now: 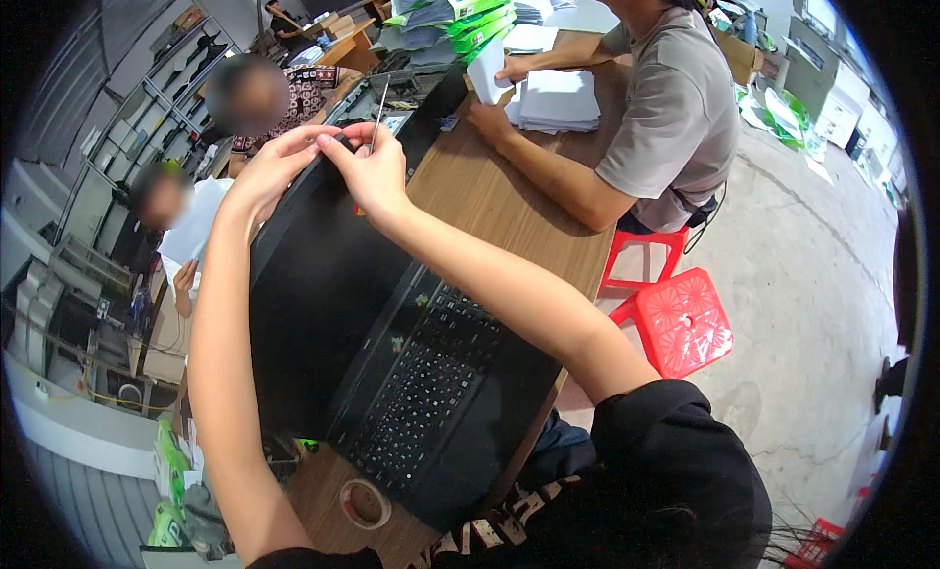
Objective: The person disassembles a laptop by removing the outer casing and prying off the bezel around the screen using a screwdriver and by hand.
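Note:
My left hand (279, 163) pinches at the upper edge of the black laptop's screen (304, 285), its fingertips close to my right thumb on a small dark part. My right hand (367, 167) is closed there too, with a thin metal tool (380, 114) rising from its fingers; its exact kind is unclear. The laptop stands opened on a wooden table (519, 207), its black keyboard (416, 403) toward the lower middle. A roll of tape (364, 503) lies below the laptop.
A co-worker (666, 109) at right handles paper beside stacked sheets (553, 104) and green-wrapped reams (450, 16). Two people (255, 99) (162, 202) with blurred faces sit at left, another (279, 25) farther back. Red stools (685, 319) stand on the concrete floor (803, 295).

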Tool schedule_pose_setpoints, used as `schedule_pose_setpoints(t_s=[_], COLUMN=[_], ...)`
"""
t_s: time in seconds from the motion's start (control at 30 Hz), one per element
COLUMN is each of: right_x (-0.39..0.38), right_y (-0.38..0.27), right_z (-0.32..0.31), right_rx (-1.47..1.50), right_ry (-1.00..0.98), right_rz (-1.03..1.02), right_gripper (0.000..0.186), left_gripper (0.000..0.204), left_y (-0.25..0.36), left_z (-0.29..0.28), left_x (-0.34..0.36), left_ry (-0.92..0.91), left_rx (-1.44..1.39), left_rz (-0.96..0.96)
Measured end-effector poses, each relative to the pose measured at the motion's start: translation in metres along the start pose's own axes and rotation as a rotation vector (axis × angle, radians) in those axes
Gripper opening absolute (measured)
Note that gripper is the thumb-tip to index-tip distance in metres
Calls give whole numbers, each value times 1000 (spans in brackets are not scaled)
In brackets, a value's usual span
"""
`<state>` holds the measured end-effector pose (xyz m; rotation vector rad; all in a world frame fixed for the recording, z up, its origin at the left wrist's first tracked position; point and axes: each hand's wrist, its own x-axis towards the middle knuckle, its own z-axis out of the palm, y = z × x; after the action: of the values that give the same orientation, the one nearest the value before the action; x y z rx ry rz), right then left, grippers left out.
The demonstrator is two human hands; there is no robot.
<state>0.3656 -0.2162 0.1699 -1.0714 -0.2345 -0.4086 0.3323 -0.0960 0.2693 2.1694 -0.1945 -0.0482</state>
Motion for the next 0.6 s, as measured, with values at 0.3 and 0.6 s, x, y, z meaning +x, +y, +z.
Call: schedule_pose_setpoints(t_s=[0.3,0.6], right_x=[16,20], right_y=[-8,-23], right_z=[-4,-11], right_rx=[-20,-262], right_ry=[-55,-140], right_rz=[161,68], right_gripper=[29,28], left_gripper=[32,36], left_y=[-8,-12], left_z=[2,2], left_x=[3,4], left_ry=[43,21], left_rx=[190,431], left_rz=[59,72])
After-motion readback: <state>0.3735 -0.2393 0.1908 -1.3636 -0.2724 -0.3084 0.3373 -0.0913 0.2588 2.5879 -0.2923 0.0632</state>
